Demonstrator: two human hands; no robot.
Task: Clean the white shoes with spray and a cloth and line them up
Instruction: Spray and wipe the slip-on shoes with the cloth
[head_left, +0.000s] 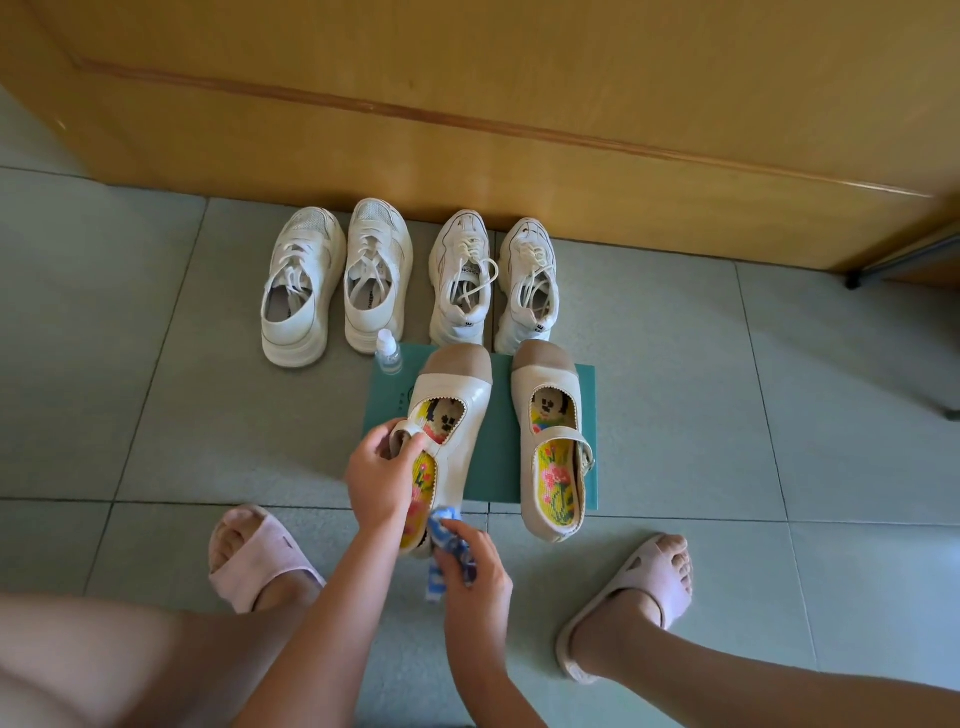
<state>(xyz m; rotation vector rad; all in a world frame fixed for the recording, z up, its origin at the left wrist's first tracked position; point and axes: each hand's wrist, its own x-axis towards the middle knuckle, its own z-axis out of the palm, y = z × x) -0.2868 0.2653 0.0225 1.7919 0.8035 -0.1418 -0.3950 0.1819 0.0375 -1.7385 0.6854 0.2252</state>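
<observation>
On the green mat (501, 441), 6 o'clock of four lined-up sneakers (376, 280), left hand (384, 470) grips one strap shoe (457, 415), right hand (475, 569) clamps blue-white cloth (440, 525) at its heel; mate (553, 452) at 3 o'clock likely unwiped.

Pale grey-green floor tiles (130, 322) with dark grout lines run up to a yellow-brown wooden panel (519, 78) — a raised moulding strip (467, 122) crosses it.

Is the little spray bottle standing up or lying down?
Standing up: the spray bottle sits on its base, cap on top.
</observation>
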